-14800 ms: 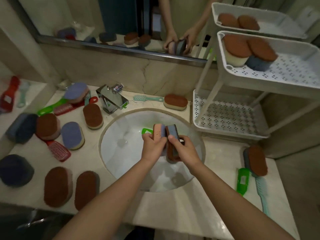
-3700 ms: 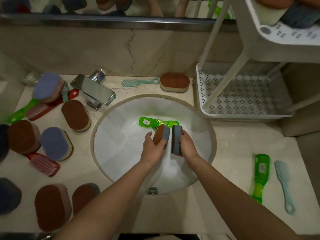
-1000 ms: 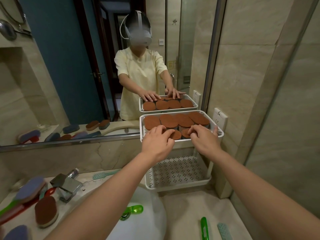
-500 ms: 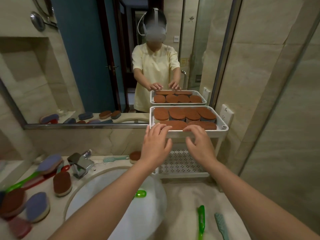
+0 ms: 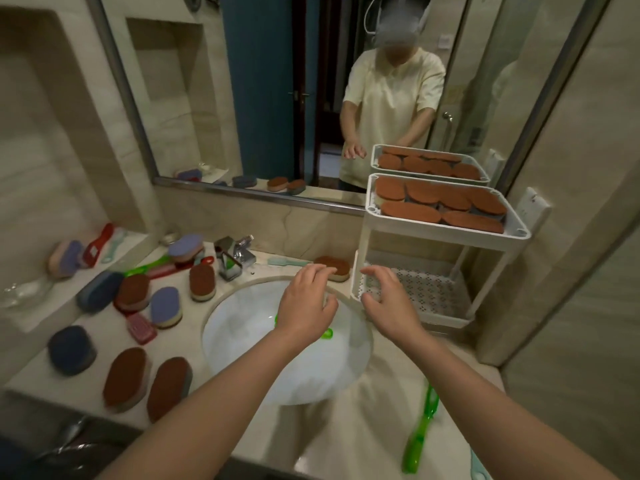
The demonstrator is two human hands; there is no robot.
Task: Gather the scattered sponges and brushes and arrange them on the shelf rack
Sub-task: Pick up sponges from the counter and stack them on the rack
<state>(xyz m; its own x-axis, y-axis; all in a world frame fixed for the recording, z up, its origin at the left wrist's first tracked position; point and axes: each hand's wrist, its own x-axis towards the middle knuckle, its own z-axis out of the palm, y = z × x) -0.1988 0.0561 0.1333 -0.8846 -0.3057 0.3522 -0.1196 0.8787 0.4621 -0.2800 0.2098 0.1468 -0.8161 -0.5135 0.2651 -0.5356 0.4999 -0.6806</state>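
The white shelf rack [image 5: 367, 216] stands at the right of the counter; its top tier holds several brown-topped sponges [image 5: 440, 202], and its lower tier [image 5: 429, 292] is bare. My left hand [image 5: 306, 303] and my right hand [image 5: 388, 299] hover open over the sink [image 5: 249, 341], holding nothing. A green brush [image 5: 327, 332] lies in the sink, mostly hidden by my left hand. Another sponge [image 5: 336, 268] sits behind the sink. Several sponges and brushes lie scattered at left, among them a brown sponge [image 5: 126, 377].
A chrome faucet [image 5: 233, 256] stands behind the sink. A green brush [image 5: 420, 431] lies on the counter at front right, a teal one [image 5: 479, 471] at the frame's edge. A mirror [image 5: 277, 98] fills the back wall. A ledge [image 5: 79, 258] at left holds more brushes.
Both hands have come down from the rack's top tier to over the sink, empty. The view has tilted down toward the counter.
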